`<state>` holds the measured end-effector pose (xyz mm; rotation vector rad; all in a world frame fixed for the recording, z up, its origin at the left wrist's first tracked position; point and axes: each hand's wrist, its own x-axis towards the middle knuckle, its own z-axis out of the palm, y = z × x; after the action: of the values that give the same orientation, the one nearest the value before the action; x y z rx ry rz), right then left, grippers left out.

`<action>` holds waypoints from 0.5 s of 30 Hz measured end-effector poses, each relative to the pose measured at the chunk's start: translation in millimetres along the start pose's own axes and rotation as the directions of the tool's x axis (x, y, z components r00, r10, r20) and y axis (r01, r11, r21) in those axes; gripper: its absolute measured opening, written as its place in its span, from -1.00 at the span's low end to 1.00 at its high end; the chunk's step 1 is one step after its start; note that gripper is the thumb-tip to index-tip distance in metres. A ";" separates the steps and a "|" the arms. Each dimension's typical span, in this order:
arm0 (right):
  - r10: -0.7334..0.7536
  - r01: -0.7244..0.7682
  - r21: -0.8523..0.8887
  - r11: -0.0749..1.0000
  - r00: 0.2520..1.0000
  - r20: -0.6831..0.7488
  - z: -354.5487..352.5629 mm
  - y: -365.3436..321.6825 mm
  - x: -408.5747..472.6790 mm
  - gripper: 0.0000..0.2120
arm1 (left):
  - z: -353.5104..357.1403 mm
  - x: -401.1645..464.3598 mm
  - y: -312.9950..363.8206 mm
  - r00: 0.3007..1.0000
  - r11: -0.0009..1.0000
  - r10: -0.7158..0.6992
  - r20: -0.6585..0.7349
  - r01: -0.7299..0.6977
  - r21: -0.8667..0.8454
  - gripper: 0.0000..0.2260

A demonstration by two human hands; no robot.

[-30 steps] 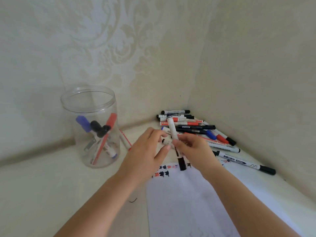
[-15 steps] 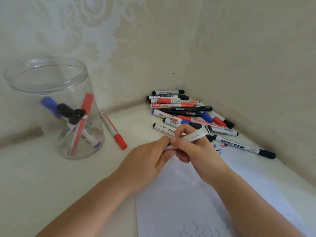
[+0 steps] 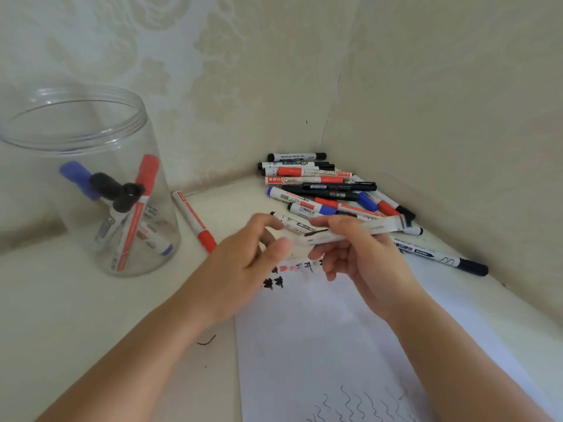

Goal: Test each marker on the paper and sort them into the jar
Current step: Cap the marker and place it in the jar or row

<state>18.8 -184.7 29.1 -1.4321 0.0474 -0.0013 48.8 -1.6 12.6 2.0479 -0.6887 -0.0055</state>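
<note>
Leftmost, well apart from the hands, a clear jar holds markers. Then the left hand and right hand pinch one blurred marker (level) above the paper.

So the jar sat upright at the far left of the surface, a few markers leaning inside it. Just right of the jar a single marker lay flat on its own. The main pile of markers was shoved into the back corner where the two walls met, off to the right. The paper lay in front of that pile, running toward the near edge. Both hands hovered over the paper's far end, left hand and right hand side by side, a marker lying crosswise between them, above the sheet and just before the pile.
</note>
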 end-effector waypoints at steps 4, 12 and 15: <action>0.027 -0.023 -0.130 0.991 0.999 0.031 -1.1 3.2 0.4 -0.88 | -4.4 -2.0 -10.9 0.999 0.995 -0.021 -0.042 0.025 0.098 -0.78; -0.045 -0.011 -0.471 0.882 0.993 -0.106 16.7 27.1 6.2 -0.82 | 1.4 -5.7 -14.6 0.994 0.952 -0.045 0.103 0.011 0.306 -0.50; -0.104 0.020 -0.492 0.870 0.984 -0.144 20.7 31.6 9.3 -0.78 | 2.7 -3.8 -14.9 0.994 0.875 -0.032 0.109 -0.025 0.484 -0.44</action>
<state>27.9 -160.1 0.3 -1.9420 0.1477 -0.1744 51.9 4.0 -1.7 2.5483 -0.8193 0.0547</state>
